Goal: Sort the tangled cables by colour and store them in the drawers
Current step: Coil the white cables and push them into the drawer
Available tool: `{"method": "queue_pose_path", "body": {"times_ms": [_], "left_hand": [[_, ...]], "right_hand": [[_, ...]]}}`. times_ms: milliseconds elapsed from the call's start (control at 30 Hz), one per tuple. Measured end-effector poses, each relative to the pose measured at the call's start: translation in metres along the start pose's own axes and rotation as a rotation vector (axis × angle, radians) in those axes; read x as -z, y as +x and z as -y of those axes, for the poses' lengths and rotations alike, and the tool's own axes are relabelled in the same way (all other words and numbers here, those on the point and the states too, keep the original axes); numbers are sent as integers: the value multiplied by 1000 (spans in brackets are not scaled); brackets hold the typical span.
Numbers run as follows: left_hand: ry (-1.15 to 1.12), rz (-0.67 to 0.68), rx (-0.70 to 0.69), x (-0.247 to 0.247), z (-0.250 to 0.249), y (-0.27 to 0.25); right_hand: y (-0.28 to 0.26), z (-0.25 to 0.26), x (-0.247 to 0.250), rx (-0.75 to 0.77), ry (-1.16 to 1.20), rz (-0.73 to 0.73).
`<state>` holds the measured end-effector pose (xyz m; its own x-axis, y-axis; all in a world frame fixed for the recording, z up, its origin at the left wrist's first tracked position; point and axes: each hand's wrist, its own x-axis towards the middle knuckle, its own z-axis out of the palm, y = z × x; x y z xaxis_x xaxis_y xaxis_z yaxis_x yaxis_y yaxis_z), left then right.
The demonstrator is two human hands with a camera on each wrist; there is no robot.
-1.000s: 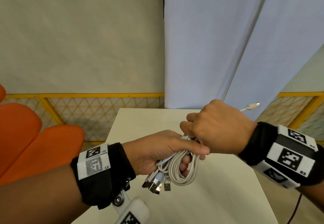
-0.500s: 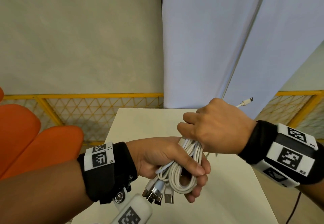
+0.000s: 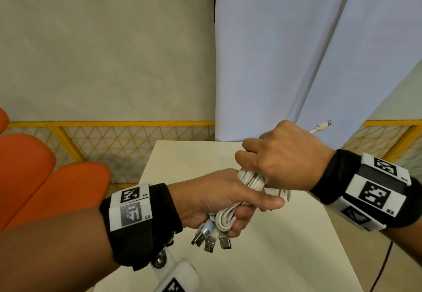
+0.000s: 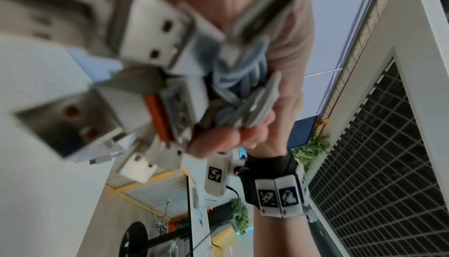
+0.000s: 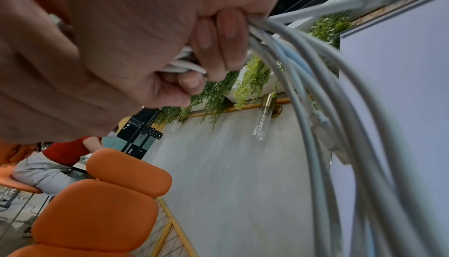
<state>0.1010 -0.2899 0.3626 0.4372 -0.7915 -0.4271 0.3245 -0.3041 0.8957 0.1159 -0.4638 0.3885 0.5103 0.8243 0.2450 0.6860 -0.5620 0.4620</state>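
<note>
A bundle of white cables point(image 3: 251, 181) is held above the white table point(image 3: 262, 257) by both hands. My left hand point(image 3: 219, 202) grips the lower end of the bundle, where looped cable and three metal USB plugs point(image 3: 211, 241) hang out below the fingers. My right hand point(image 3: 285, 161) is closed round the upper end, and one loose cable end with a small plug point(image 3: 322, 127) sticks out behind it. The left wrist view shows the USB plugs point(image 4: 150, 30) close up and blurred. The right wrist view has white cable strands point(image 5: 328, 107) running out from curled fingers point(image 5: 218, 46). No drawers are in view.
Orange chair backs point(image 3: 34, 177) stand to the left of the table. A yellow mesh fence point(image 3: 127, 145) runs behind it, with a beige wall and pale blue panels point(image 3: 296, 52) beyond. A seated person point(image 5: 48, 167) appears far off in the right wrist view.
My left hand has shifted its grip and slid lower on the bundle, its thumb now lying across the cables. The right hand has stayed closed on the upper end, barely moving.
</note>
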Motion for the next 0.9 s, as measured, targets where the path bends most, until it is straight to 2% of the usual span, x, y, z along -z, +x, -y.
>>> {"method": "queue_pose_path", "body": {"times_ms": [100, 200, 433, 567, 633, 800, 900], "left_hand": [[-19, 122, 1, 6, 1, -6], [-29, 149, 19, 6, 5, -8], [53, -3, 8, 6, 11, -7], [108, -109, 6, 6, 11, -6], [117, -118, 3, 8, 9, -6], [81, 106, 19, 12, 5, -12], [78, 156, 31, 11, 7, -15]], "right_hand": [[-1, -4, 2, -16, -24, 9], [-2, -5, 3, -23, -28, 52], [0, -2, 2, 0, 21, 86], [1, -7, 2, -11, 66, 45], [1, -11, 5, -25, 83, 45], [-2, -9, 2, -41, 23, 108], [-3, -7, 1, -46, 35, 116]]}}
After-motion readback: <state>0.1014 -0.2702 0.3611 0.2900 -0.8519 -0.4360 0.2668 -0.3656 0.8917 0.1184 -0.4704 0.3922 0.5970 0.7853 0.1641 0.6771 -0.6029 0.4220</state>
